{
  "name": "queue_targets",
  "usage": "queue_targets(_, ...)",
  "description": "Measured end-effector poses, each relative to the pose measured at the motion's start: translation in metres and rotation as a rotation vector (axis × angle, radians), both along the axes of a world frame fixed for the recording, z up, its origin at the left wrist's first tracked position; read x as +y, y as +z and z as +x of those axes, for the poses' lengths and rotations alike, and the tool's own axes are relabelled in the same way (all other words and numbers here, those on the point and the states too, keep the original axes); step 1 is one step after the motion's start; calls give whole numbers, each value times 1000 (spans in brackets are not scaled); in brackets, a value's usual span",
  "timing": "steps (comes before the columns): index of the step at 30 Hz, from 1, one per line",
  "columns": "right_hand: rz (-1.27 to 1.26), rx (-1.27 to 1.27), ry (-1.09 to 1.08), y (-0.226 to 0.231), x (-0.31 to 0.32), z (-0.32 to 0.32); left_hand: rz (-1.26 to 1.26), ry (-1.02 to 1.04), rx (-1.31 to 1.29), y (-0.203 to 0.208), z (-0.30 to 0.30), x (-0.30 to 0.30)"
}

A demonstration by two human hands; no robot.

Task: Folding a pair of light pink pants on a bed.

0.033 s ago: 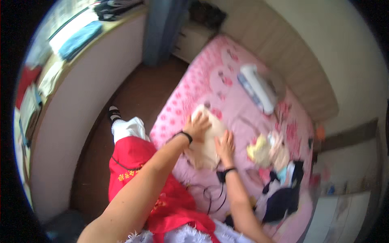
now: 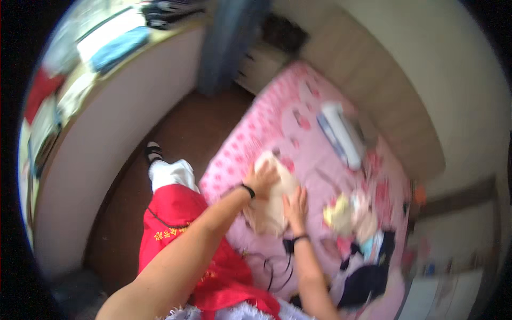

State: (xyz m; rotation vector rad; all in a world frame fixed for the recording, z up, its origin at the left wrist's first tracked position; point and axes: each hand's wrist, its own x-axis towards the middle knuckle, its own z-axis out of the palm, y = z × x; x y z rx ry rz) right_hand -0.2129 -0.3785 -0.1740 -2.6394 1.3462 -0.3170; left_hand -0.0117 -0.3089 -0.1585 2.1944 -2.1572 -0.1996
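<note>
A cream-coloured piece of cloth, perhaps a small garment, lies spread on the pink patterned bed sheet. My left hand rests flat on its upper part with the fingers spread. Along its right edge lies my right hand, fingers stretched out and pointing away from me. Neither hand grips anything. A dark band circles each wrist. Blur hides the cloth's finer folds and exact kind.
Right of my hands sit a pale yellow and pink clothes heap and dark clothes. A black cord loops nearby. Farther back lies a white and blue bundle. Left are the brown floor and a ledge with folded blue cloth.
The view has tilted slightly, so the bed and room sit lower in the picture. Both hands stay at about the same places on the cream cloth.
</note>
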Motion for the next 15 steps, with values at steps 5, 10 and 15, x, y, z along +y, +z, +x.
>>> queue_targets(5, 35, -65, -44, -1, -8, -45, 104, -138, 95, 38, -27, -15)
queue_targets(10, 44, -24, -100, 0, 20, -44, 190, -76, 331, -28, -33, -17)
queue_targets(15, 543, -137, -510, 7, 5, -45, 228, -2, 612, 58, -26, 36)
